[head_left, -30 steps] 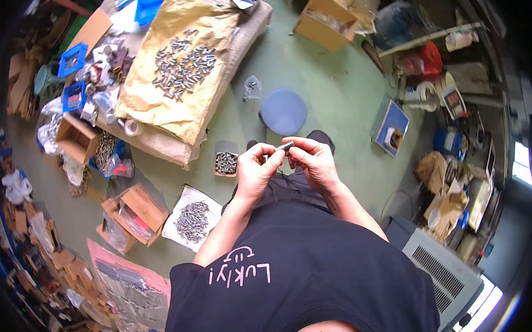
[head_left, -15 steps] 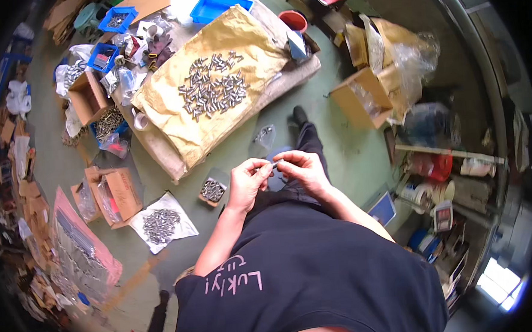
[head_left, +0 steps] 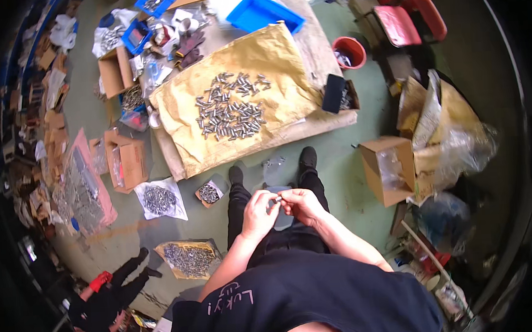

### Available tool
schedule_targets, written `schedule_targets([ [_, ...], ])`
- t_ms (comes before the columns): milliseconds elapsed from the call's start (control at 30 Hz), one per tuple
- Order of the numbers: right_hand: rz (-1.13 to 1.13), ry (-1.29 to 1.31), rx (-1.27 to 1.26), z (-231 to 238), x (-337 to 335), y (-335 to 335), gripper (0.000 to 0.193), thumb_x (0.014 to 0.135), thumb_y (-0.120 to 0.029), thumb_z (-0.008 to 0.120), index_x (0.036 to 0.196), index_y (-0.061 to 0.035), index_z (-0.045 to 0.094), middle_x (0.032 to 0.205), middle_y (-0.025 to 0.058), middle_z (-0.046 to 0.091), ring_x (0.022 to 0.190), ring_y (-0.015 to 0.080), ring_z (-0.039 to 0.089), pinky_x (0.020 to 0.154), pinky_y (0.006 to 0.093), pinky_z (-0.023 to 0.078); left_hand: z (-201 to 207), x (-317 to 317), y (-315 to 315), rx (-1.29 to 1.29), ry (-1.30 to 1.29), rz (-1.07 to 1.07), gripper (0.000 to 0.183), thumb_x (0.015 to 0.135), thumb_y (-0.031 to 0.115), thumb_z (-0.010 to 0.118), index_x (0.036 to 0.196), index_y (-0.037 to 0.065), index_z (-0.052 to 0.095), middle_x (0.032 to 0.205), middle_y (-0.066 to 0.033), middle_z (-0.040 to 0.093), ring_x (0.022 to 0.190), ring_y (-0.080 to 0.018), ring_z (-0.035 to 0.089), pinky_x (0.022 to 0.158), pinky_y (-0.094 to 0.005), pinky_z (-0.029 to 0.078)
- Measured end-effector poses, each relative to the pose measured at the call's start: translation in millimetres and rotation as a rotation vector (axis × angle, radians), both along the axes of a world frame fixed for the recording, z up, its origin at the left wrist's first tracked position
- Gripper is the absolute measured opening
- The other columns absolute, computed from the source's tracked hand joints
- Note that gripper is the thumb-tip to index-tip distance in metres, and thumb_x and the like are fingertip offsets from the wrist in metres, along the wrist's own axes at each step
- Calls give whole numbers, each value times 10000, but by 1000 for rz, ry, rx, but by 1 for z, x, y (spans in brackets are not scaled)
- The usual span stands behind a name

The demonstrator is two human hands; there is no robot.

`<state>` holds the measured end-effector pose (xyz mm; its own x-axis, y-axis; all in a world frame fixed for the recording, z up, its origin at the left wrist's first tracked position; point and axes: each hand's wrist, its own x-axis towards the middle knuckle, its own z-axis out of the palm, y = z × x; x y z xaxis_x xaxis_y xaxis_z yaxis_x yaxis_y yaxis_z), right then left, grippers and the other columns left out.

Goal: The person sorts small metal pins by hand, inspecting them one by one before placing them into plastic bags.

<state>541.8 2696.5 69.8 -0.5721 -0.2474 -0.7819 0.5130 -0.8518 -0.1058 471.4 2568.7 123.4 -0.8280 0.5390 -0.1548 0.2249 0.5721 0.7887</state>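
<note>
In front of my lap, my left hand (head_left: 259,215) and my right hand (head_left: 305,205) meet fingertip to fingertip. Both pinch a small silvery metal part (head_left: 277,199) between them; fingers cover most of it, so its exact kind does not show. Beyond them, many similar-looking short metal pieces (head_left: 232,115) lie spread over a crumpled yellow-brown sheet (head_left: 180,131) on the table. On the floor left of my feet stands a small open box of metal pieces (head_left: 209,193). Beside it, another heap of metal pieces (head_left: 159,199) rests on a white bag.
A blue tray (head_left: 264,13) and dark gloves (head_left: 190,46) lie on the table. A red bucket (head_left: 349,52) and cardboard box (head_left: 388,170) stand to the right. At lower left is another person (head_left: 107,300) wearing red gloves, near a shallow carton of metal pieces (head_left: 189,258).
My view has shifted, bringing both my feet and the other person into sight. My hands are still together on the small metal part, with the fingers slightly rearranged.
</note>
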Motion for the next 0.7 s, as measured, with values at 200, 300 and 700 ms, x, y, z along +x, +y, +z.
schedule_targets([
  [200, 129, 5, 834, -103, -50, 59, 121, 750, -135, 617, 752, -15, 628, 650, 26, 599, 549, 87, 509, 532, 228, 423, -123, -24, -17, 274, -935, 539, 103, 748, 4, 597, 831, 25, 539, 677, -33, 532, 521, -67, 462, 449, -206, 382],
  [300, 138, -71, 1651, -181, -84, 117, 209, 737, -185, 630, 875, -31, 597, 822, 85, 603, 724, 204, 549, 657, 336, 446, -179, -66, -22, 438, -1086, 649, 68, 798, 13, 550, 863, -3, 538, 698, -57, 550, 521, -65, 464, 444, -197, 380],
  [700, 600, -906, 2082, -293, -176, 194, 907, 585, -521, 676, 1293, -110, 284, 1135, 191, 473, 1077, 338, 445, 873, 439, 374, -333, -115, -33, 628, -1252, 633, 99, 823, 38, 519, 920, 17, 519, 732, -65, 545, 552, -72, 442, 500, -218, 382],
])
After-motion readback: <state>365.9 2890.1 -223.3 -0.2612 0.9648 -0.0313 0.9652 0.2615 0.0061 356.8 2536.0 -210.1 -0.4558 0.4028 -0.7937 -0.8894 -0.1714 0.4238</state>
